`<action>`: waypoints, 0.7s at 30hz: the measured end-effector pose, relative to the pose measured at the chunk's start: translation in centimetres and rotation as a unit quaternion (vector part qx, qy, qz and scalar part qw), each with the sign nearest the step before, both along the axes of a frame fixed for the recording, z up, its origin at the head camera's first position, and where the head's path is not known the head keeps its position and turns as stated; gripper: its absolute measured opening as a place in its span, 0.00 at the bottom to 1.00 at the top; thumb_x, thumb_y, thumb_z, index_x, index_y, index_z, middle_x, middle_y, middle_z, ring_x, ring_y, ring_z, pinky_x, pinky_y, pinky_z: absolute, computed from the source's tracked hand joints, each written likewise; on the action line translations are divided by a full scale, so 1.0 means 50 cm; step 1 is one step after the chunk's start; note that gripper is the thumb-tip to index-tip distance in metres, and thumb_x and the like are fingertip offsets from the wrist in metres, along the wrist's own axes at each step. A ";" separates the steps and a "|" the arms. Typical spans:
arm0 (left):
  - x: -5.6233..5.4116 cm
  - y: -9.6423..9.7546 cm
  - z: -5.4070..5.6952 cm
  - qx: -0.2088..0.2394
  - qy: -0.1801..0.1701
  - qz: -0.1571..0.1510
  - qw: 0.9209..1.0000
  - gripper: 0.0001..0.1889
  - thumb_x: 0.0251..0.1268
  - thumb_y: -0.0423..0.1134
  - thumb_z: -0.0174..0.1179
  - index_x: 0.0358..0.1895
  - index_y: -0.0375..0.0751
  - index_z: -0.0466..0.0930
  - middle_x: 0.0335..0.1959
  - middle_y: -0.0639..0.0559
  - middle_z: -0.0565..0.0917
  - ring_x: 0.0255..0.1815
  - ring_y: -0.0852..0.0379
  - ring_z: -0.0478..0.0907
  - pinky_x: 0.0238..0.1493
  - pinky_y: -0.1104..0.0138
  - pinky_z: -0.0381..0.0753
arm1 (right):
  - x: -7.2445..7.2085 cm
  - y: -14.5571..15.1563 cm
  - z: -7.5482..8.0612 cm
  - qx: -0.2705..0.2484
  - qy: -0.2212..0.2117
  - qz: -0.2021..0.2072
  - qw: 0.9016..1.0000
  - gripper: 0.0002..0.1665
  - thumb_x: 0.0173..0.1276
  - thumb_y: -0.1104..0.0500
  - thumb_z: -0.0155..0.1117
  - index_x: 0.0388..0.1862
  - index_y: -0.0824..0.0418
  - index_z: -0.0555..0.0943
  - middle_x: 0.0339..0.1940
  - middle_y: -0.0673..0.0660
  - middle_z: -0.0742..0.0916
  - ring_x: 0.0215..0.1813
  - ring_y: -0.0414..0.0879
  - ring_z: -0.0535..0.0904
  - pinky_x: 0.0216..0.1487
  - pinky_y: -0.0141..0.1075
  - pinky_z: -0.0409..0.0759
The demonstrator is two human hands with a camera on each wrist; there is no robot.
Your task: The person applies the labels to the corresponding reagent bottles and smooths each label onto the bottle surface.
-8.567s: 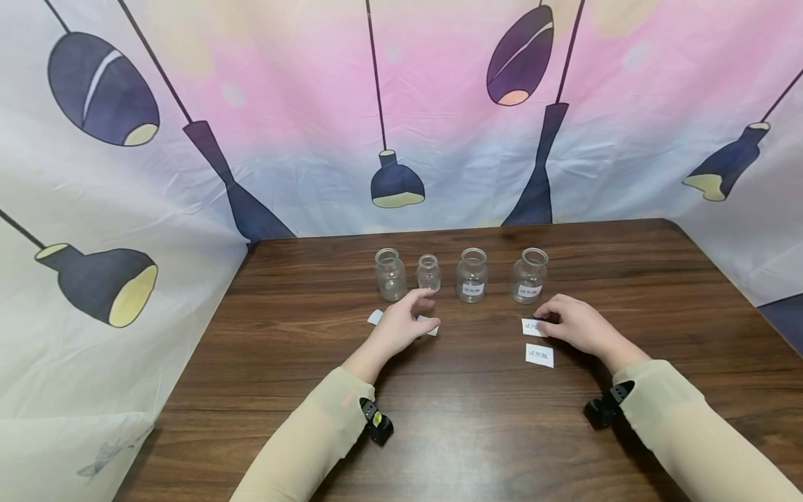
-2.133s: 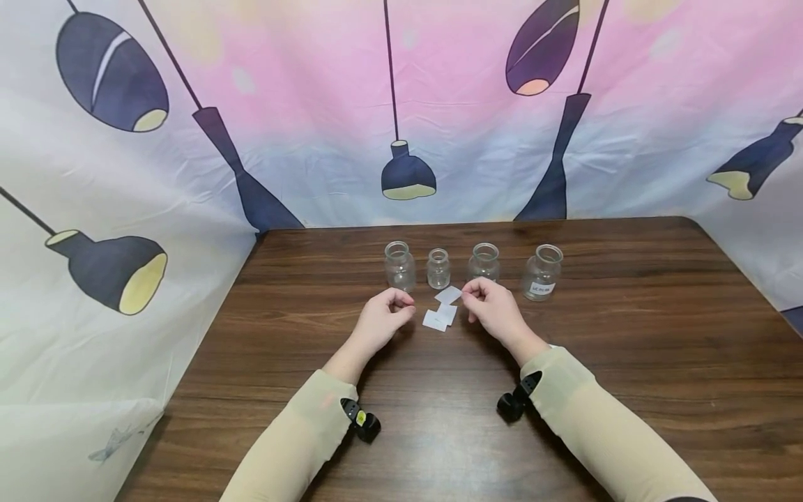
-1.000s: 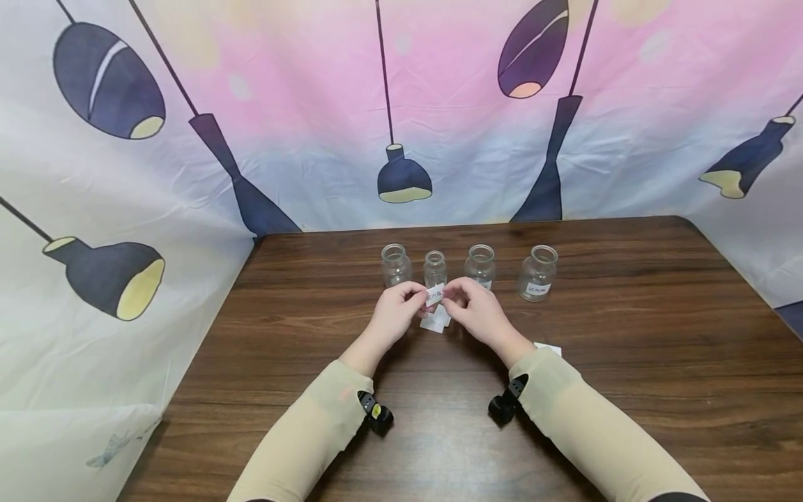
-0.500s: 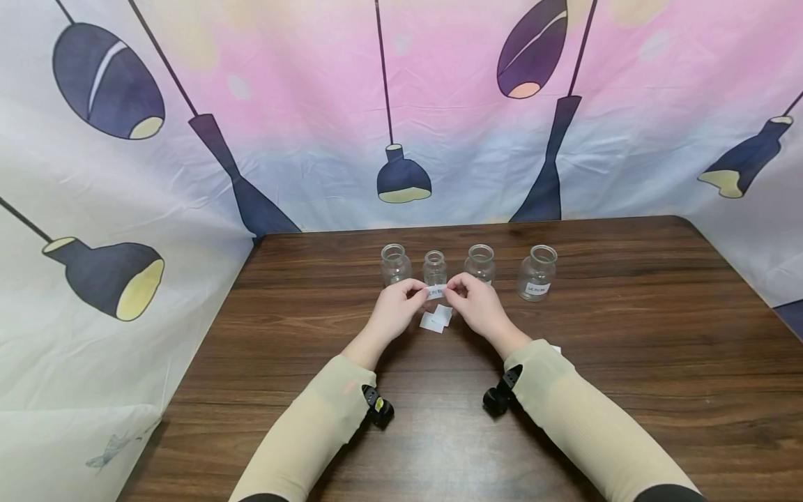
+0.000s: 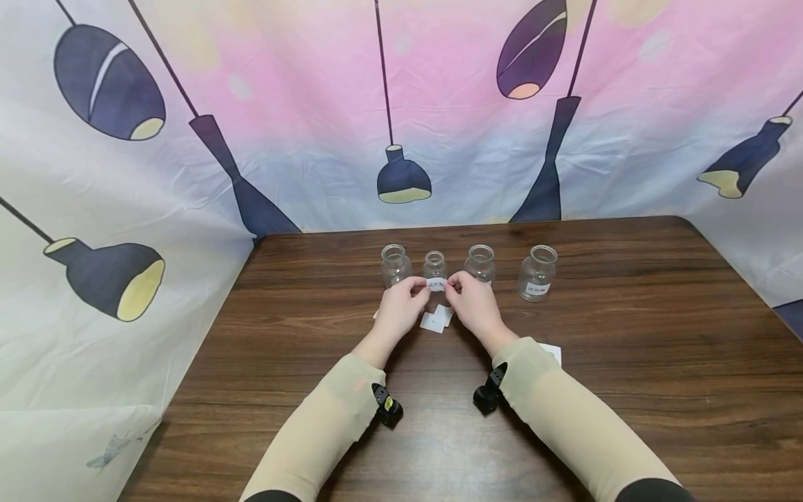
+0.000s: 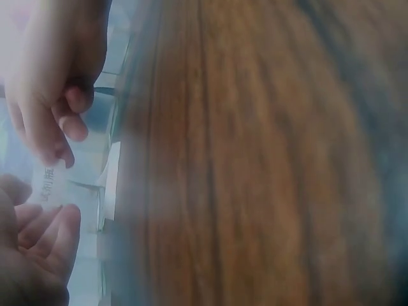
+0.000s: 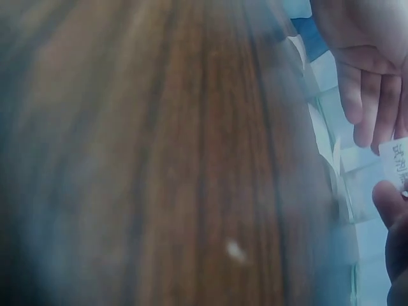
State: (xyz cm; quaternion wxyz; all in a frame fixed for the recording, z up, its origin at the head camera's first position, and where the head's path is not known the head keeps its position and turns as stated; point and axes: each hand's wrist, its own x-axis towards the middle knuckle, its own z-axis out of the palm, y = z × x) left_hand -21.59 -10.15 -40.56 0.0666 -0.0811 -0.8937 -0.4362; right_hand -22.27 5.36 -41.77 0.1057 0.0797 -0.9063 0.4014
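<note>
Though at label [image 5: 436, 284] edges, hands [image 5: 400, 307] [image 5: 475, 305] apart

At the right margin, a lettered white label [image 7: 393, 159] is held between the left hand [image 7: 371, 67] and the right hand [image 7: 398, 245]; most of the field is occupied by the blurred wooden table [image 7: 204, 140].

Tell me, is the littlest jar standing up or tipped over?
Standing up. The smallest jar has its round mouth at the top and its body below, with a white label in front.
</note>
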 end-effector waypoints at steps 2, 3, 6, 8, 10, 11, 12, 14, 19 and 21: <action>0.001 0.002 0.001 -0.003 0.004 0.000 1.000 0.12 0.63 0.39 0.56 0.45 0.37 0.82 0.33 0.51 0.85 0.28 0.61 0.80 0.33 0.68 0.79 | -0.002 -0.004 0.001 0.008 -0.004 -0.004 1.000 0.07 0.68 0.58 0.58 0.37 0.61 0.78 0.28 0.52 0.85 0.20 0.37 0.78 0.28 0.33 0.76; 0.001 0.002 0.002 -0.009 0.008 0.003 1.000 0.12 0.63 0.39 0.56 0.46 0.37 0.82 0.34 0.51 0.85 0.29 0.61 0.80 0.35 0.68 0.79 | -0.004 -0.006 0.002 0.011 -0.005 -0.006 1.000 0.07 0.68 0.58 0.57 0.38 0.61 0.78 0.28 0.52 0.85 0.20 0.37 0.78 0.28 0.33 0.76; 0.001 0.004 0.002 -0.018 0.008 0.008 1.000 0.13 0.63 0.39 0.56 0.46 0.37 0.82 0.35 0.50 0.85 0.30 0.60 0.80 0.37 0.67 0.79 | -0.007 -0.009 0.004 0.014 -0.010 -0.007 1.000 0.07 0.68 0.58 0.57 0.38 0.61 0.78 0.28 0.52 0.85 0.20 0.37 0.77 0.28 0.34 0.76; 0.000 0.005 0.001 -0.017 0.002 0.008 1.000 0.13 0.63 0.39 0.56 0.47 0.37 0.81 0.35 0.50 0.85 0.29 0.60 0.81 0.37 0.66 0.79 | -0.008 -0.010 0.005 0.014 -0.012 -0.005 1.000 0.07 0.68 0.58 0.57 0.38 0.61 0.78 0.28 0.53 0.85 0.20 0.37 0.77 0.29 0.34 0.76; 0.000 0.005 -0.001 -0.011 -0.006 0.007 1.000 0.14 0.64 0.39 0.56 0.48 0.37 0.81 0.36 0.49 0.85 0.26 0.61 0.81 0.35 0.67 0.80 | -0.009 -0.010 0.006 0.012 -0.015 -0.003 1.000 0.07 0.68 0.58 0.57 0.38 0.62 0.78 0.29 0.53 0.84 0.20 0.38 0.77 0.28 0.34 0.75; -0.001 0.006 -0.003 -0.008 -0.008 0.007 1.000 0.14 0.64 0.39 0.56 0.49 0.37 0.80 0.37 0.49 0.85 0.26 0.61 0.81 0.35 0.67 0.80 | -0.010 -0.009 0.005 0.012 -0.015 -0.001 1.000 0.07 0.69 0.58 0.57 0.38 0.61 0.78 0.29 0.53 0.84 0.20 0.38 0.77 0.27 0.34 0.75; -0.002 0.006 -0.004 -0.005 -0.011 0.008 1.000 0.15 0.64 0.40 0.56 0.49 0.36 0.80 0.38 0.49 0.85 0.26 0.61 0.81 0.35 0.67 0.80 | -0.011 -0.009 0.005 0.011 -0.015 0.001 1.000 0.07 0.69 0.58 0.57 0.38 0.61 0.78 0.29 0.53 0.84 0.20 0.38 0.77 0.27 0.33 0.75; -0.002 0.005 -0.006 -0.001 -0.013 0.009 1.000 0.15 0.64 0.40 0.56 0.50 0.36 0.80 0.39 0.48 0.85 0.26 0.62 0.81 0.35 0.68 0.80 | -0.012 -0.009 0.004 0.010 -0.015 0.004 1.000 0.07 0.69 0.58 0.57 0.38 0.61 0.78 0.29 0.53 0.84 0.19 0.37 0.77 0.26 0.33 0.75; -0.003 0.005 -0.008 0.010 -0.021 0.006 1.000 0.16 0.64 0.40 0.55 0.52 0.35 0.78 0.42 0.47 0.84 0.28 0.61 0.81 0.36 0.67 0.80 | -0.014 -0.011 0.002 0.013 -0.014 0.001 1.000 0.07 0.69 0.59 0.56 0.38 0.61 0.77 0.29 0.53 0.84 0.19 0.37 0.77 0.25 0.32 0.75; -0.003 0.004 -0.009 0.013 -0.026 0.005 1.000 0.17 0.65 0.40 0.55 0.53 0.35 0.77 0.43 0.47 0.84 0.29 0.60 0.81 0.37 0.67 0.80 | -0.015 -0.012 0.003 0.016 -0.015 0.000 1.000 0.07 0.69 0.58 0.56 0.38 0.62 0.77 0.30 0.54 0.85 0.19 0.37 0.77 0.25 0.32 0.75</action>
